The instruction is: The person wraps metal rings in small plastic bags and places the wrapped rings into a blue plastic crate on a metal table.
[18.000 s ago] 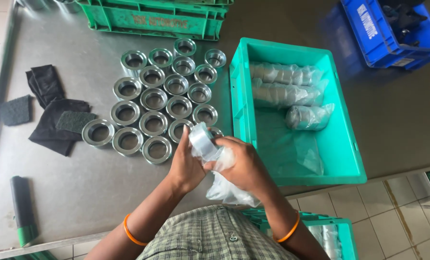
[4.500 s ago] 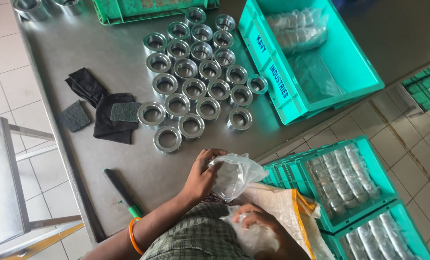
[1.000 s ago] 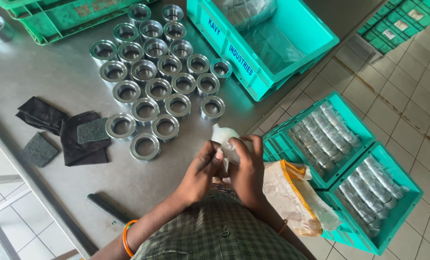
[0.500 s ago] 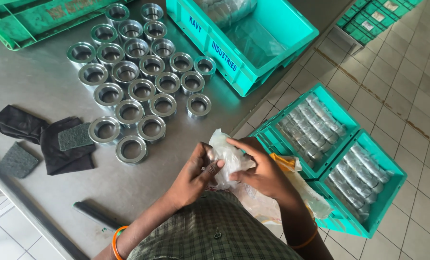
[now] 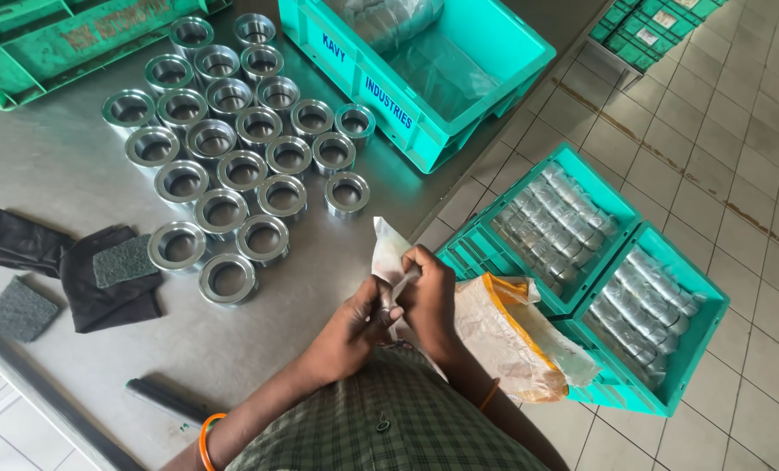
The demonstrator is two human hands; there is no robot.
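Left hand [image 5: 355, 318] and right hand [image 5: 426, 292] both pinch a clear plastic bag [image 5: 389, 253] over table [image 5: 58, 166] edge, metal rings [image 5: 228, 279] nearby.

Head view, steeply down, close over table [image 5: 49, 166], floor beyond

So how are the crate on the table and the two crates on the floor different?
The table crate sits up on the metal table; the floor crates sit low on the tiles. The table crate looks mostly empty, with a few wrapped parts at its far end; the floor crates are packed with rows of wrapped parts. The table crate looks bigger. All are teal plastic.
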